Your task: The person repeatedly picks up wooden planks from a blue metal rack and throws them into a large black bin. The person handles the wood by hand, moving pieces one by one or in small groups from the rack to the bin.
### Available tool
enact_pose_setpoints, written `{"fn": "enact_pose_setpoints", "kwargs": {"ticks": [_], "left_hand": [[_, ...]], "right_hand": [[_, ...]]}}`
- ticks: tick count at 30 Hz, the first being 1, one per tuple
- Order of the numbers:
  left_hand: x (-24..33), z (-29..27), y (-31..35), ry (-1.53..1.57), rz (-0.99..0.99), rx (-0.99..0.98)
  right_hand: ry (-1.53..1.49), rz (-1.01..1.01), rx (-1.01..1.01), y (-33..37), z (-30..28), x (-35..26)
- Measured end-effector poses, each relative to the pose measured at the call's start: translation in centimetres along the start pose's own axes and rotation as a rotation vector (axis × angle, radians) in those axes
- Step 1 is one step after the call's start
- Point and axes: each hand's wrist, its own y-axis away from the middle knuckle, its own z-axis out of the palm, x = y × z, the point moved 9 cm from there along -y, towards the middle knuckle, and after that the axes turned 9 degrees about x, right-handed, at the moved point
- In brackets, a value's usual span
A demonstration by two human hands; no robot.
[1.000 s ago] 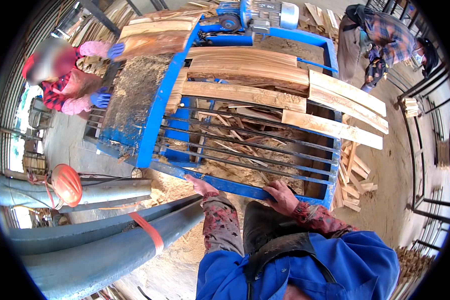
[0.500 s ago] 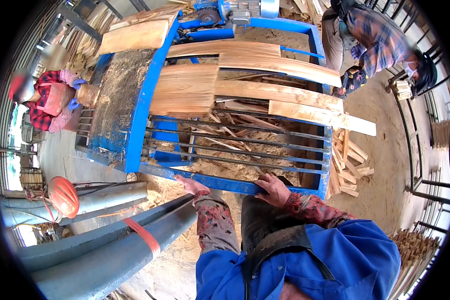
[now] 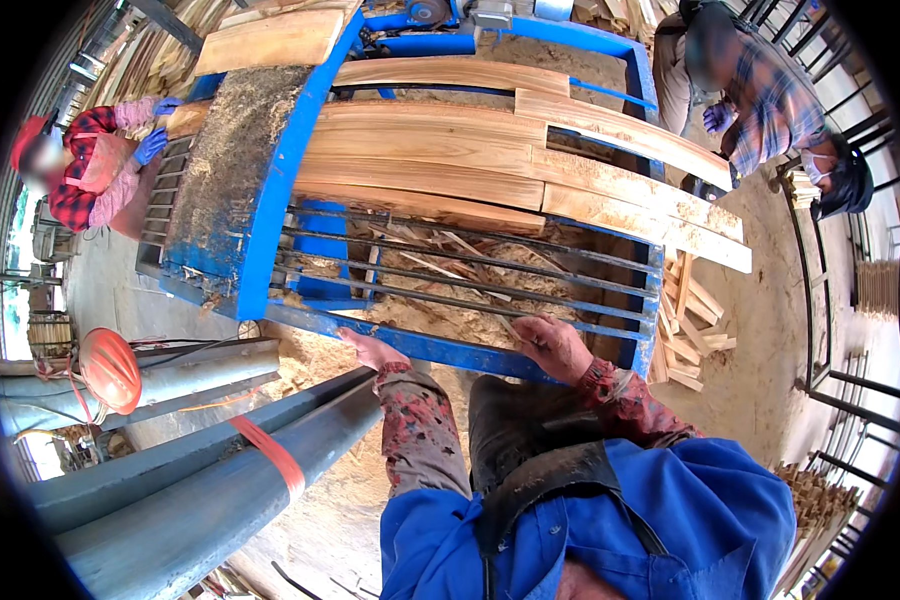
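Note:
My left hand (image 3: pixel 374 350) lies on the near blue rail (image 3: pixel 435 350) of a machine table, fingers stretched out and holding nothing. Further right, my right hand (image 3: pixel 555 348) is raised just over the same rail. Its fingers are curled together beside a thin pale wood sliver (image 3: pixel 508 325); whether they pinch it is unclear. Dark metal bars (image 3: pixel 470 290) run across the table beyond my hands. On them lie sawn planks, among them a wide board (image 3: pixel 420 150) coming from the machine and a narrower plank (image 3: pixel 640 220) past the right end.
A co-worker (image 3: pixel 95 170) in gloves stands at the machine's left, another (image 3: pixel 760 100) bends at the right end. Wood offcuts (image 3: pixel 685 330) are piled below the right end. Grey steel beams (image 3: pixel 220 480) and an orange hard hat (image 3: pixel 110 370) are at left.
The boards have slid right along the bars, out from the machine. The left co-worker's hands have parted from the wood piece. My right hand has lifted off the rail; my left stays.

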Motion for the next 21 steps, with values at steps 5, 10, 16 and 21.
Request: {"fn": "enact_pose_setpoints", "kwargs": {"ticks": [5,10,16,21], "left_hand": [[-1.9,1.4,-2.8,0.034,-0.066,-0.039],[-2.9,2.1,-4.7,0.052,-0.031,-0.058],[-1.0,1.3,-0.8,0.032,-0.081,-0.077],[0.0,0.5,0.1,-0.005,-0.058,-0.093]], "right_hand": [[0.048,0.008,0.08,-0.6,-2.7,-0.5],[0.016,0.002,0.361,-2.3,-7.3,0.8],[-0.164,0.203,0.414,-5.6,-10.3,3.7],[-0.018,0.012,0.319,-5.3,-8.6,0.8]]}}
